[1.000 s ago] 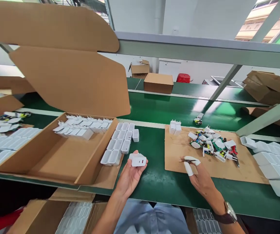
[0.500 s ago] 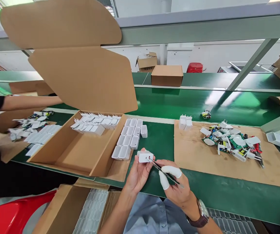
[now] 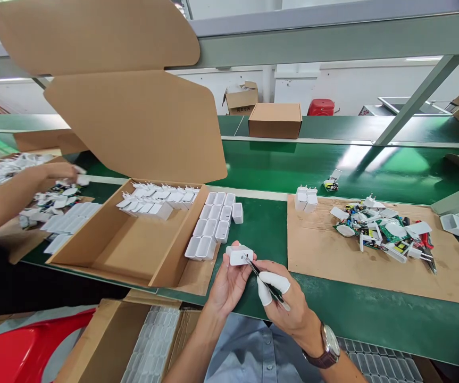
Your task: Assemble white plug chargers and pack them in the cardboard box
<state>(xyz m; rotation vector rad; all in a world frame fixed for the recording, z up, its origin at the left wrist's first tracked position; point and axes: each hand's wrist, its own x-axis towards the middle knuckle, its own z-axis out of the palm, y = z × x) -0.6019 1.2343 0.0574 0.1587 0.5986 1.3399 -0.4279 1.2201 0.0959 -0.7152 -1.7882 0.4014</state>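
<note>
In my left hand (image 3: 229, 284) I grip a small white plastic charger housing (image 3: 240, 257), its slotted end turned toward me. My right hand (image 3: 287, 300) is closed around metal tweezers (image 3: 267, 284), and their tips touch the slotted end of the housing. White covers sit on two fingertips of that hand. Just left of the housing, rows of open white plastic cases (image 3: 213, 221) stand together. Over to the right, a heap of circuit boards and white plug parts (image 3: 384, 226) lies on a flat cardboard sheet (image 3: 317, 250).
An open cardboard box (image 3: 121, 260) holds assembled white chargers (image 3: 155, 202). Red-handled pliers (image 3: 427, 252) lie beside the heap. Two white chargers (image 3: 306, 198) stand at the sheet's far edge. A co-worker's arm (image 3: 25, 186) reaches in from the left. A metal post (image 3: 420, 101) slants at right.
The co-worker's forearm has moved back toward the left, and its hand is now over the parts there. My hands stay at the housing, with the tweezers tilted slightly differently.
</note>
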